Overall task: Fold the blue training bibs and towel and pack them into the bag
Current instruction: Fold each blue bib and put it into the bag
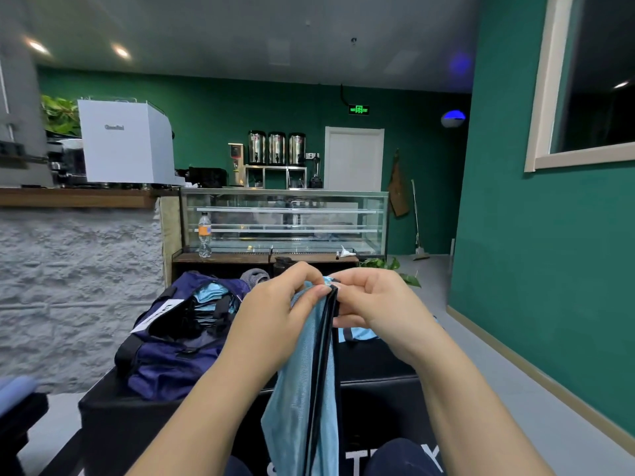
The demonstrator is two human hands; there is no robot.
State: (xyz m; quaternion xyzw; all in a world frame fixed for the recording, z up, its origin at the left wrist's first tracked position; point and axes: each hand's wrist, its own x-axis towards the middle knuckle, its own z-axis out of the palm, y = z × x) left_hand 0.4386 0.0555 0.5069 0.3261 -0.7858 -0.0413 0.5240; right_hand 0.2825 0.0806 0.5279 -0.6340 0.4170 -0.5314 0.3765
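Observation:
A light blue training bib (pixel 302 389) with black trim hangs down in front of me, held up by its top edge. My left hand (pixel 275 314) pinches the top of the bib from the left. My right hand (pixel 371 304) pinches the black trim at the same spot from the right. The navy bag (pixel 165 359) lies open on a black bench (pixel 113 413) to the left, with folded blue cloth (pixel 213 293) showing inside it. Another blue piece (pixel 359 334) lies on the bench behind my right hand, mostly hidden.
A grey knitted item (pixel 255 277) sits behind the bag. Beyond stands a glass display counter (pixel 285 221) with a bottle (pixel 204 235) beside it. A rough stone counter wall (pixel 75 286) is at left, a green wall (pixel 543 269) at right. A potted plant (pixel 391 267) sits on the floor.

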